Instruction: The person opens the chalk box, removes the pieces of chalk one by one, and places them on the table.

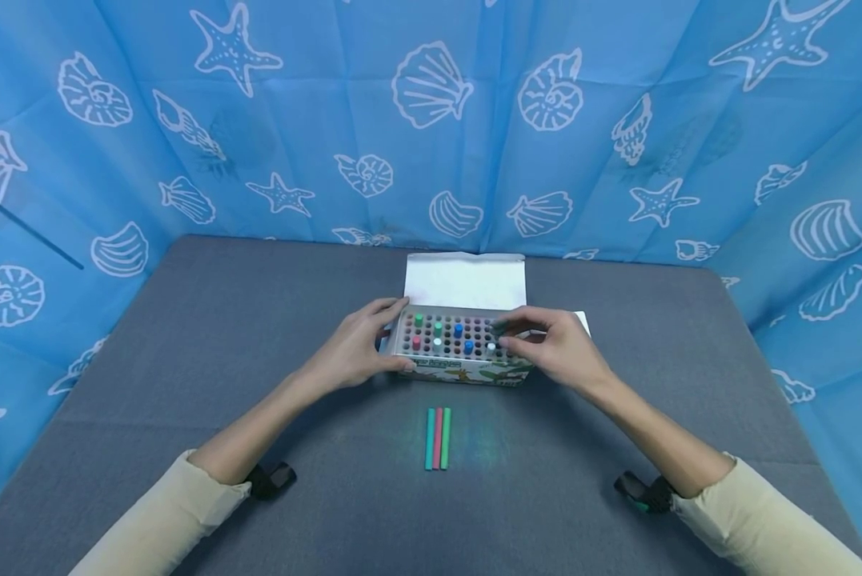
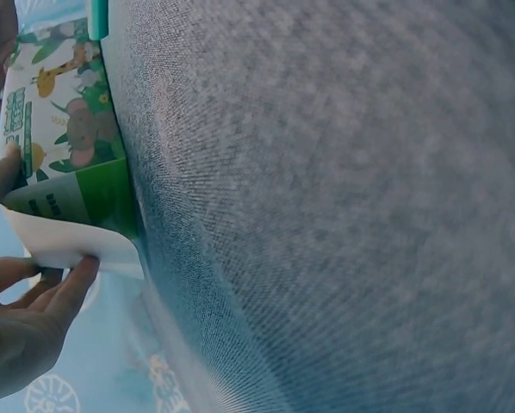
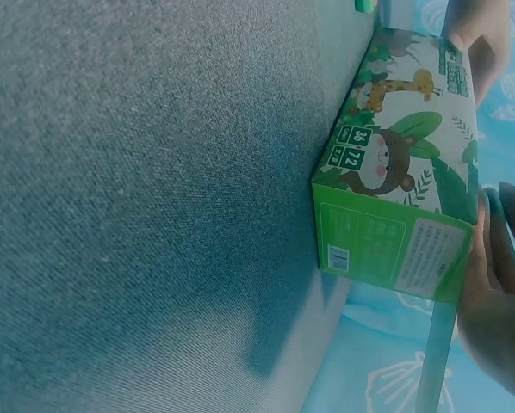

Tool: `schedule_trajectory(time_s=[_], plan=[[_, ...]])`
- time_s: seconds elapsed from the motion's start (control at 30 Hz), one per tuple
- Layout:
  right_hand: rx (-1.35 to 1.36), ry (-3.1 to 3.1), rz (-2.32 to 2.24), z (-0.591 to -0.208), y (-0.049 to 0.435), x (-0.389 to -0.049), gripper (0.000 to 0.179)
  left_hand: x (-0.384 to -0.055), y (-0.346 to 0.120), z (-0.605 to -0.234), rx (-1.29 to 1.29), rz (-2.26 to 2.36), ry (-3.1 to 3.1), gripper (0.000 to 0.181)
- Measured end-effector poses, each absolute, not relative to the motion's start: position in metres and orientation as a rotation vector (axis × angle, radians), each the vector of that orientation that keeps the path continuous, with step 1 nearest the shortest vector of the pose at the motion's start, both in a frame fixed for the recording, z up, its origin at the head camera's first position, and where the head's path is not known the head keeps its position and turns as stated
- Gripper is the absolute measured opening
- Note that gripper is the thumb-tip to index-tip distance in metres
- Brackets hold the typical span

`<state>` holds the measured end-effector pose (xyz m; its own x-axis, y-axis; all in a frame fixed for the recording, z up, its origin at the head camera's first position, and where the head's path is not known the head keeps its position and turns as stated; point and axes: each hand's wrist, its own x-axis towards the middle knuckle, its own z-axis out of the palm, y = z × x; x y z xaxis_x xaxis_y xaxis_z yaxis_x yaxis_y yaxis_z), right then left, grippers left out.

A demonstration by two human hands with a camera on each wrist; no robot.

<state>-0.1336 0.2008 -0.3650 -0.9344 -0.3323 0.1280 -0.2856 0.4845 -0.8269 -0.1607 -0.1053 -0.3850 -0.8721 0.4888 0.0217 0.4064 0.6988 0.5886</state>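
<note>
A chalk box (image 1: 467,372) with a jungle-animal print stands on the grey table, its white lid (image 1: 465,282) folded back. Coloured chalk sticks, green, blue, red and white, poke out of some holes of its tray (image 1: 448,339). My left hand (image 1: 354,342) grips the box's left end, thumb on the front; in the left wrist view its fingers touch a white side flap (image 2: 77,241). Over the tray's right end, my right hand (image 1: 563,348) bends its fingers down beside a white chalk stick (image 1: 491,348). Whether a stick lies between those fingertips is unclear.
In front of the box, three chalk sticks (image 1: 438,438), teal, red and green, lie side by side on the grey cloth (image 1: 315,496). A blue shell-patterned curtain (image 1: 474,160) hangs behind the table. Another white flap (image 1: 582,322) sticks out at the box's right.
</note>
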Motion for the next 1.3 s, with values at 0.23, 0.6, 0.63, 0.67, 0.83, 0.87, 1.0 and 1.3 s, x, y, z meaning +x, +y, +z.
schedule_trajectory(time_s=[0.23, 0.6, 0.63, 0.67, 0.83, 0.87, 1.0, 1.3], plan=[[-0.547, 2.705, -1.39, -0.364, 0.199, -0.136, 0.023, -0.161, -0.106, -0.386, 0.73, 0.916, 2.772, 0.097], [-0.663, 2.755, -1.237, -0.365, 0.197, -0.14, 0.029, -0.161, -0.107, -0.387, 0.74, 0.929, 2.77, 0.097], [-0.67, 2.755, -1.219, -0.365, 0.196, -0.14, 0.029, -0.161, -0.107, -0.387, 0.741, 0.931, 2.77, 0.097], [-0.681, 2.757, -1.193, -0.365, 0.196, -0.141, 0.028, -0.161, -0.107, -0.387, 0.742, 0.934, 2.768, 0.097], [-0.703, 2.763, -1.069, -0.364, 0.193, -0.144, 0.022, -0.16, -0.107, -0.387, 0.74, 0.939, 2.761, 0.097], [-0.707, 2.77, -1.043, -0.364, 0.192, -0.144, 0.021, -0.16, -0.107, -0.387, 0.739, 0.94, 2.761, 0.097], [-0.721, 2.8, -0.982, -0.364, 0.191, -0.145, 0.018, -0.16, -0.107, -0.387, 0.738, 0.94, 2.766, 0.097], [-0.644, 2.803, -1.025, -0.366, 0.19, -0.145, 0.016, -0.161, -0.106, -0.387, 0.721, 0.931, 2.764, 0.097]])
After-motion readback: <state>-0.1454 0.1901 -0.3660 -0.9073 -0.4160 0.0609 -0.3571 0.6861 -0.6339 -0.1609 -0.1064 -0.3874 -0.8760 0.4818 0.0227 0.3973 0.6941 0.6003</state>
